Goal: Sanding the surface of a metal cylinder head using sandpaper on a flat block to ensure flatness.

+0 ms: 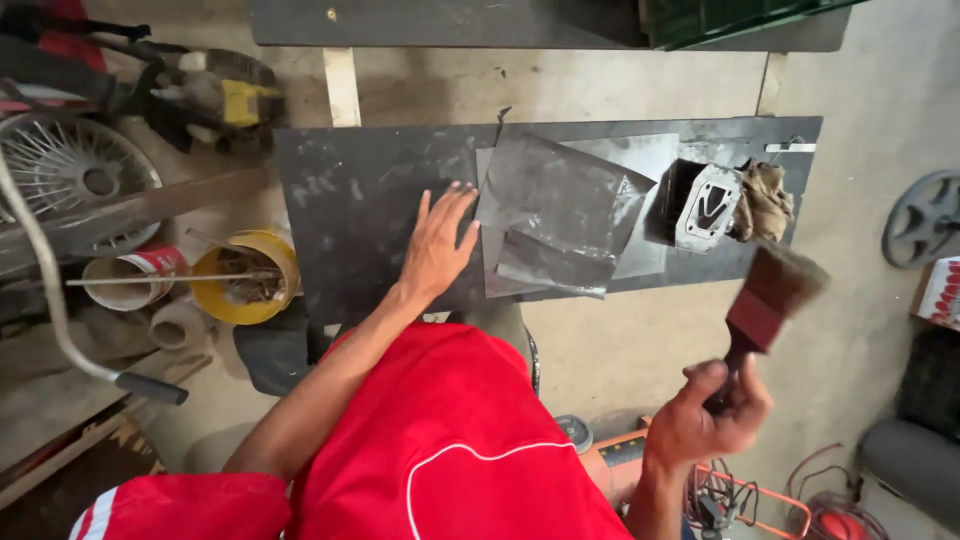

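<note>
My left hand (438, 244) lies flat with fingers spread on a dark metal board (350, 215), its fingertips at the edge of a stack of grey metal sheets (565, 205). My right hand (712, 412) is raised to the right of the board and grips the handle of a wide paintbrush (775, 292) with a red ferrule and dark bristles pointing up. At the board's right end sits a dark engine part with a light metal face (700, 203), a dirty rag (765, 200) beside it. I wear red clothes.
Left of the board on the floor stand a yellow tin (245, 277) and a red-and-white can (130, 277), with a spoked wheel (70, 175) and a yellow-black tool (225, 95) behind. An orange frame with cables (740, 495) lies below my right hand.
</note>
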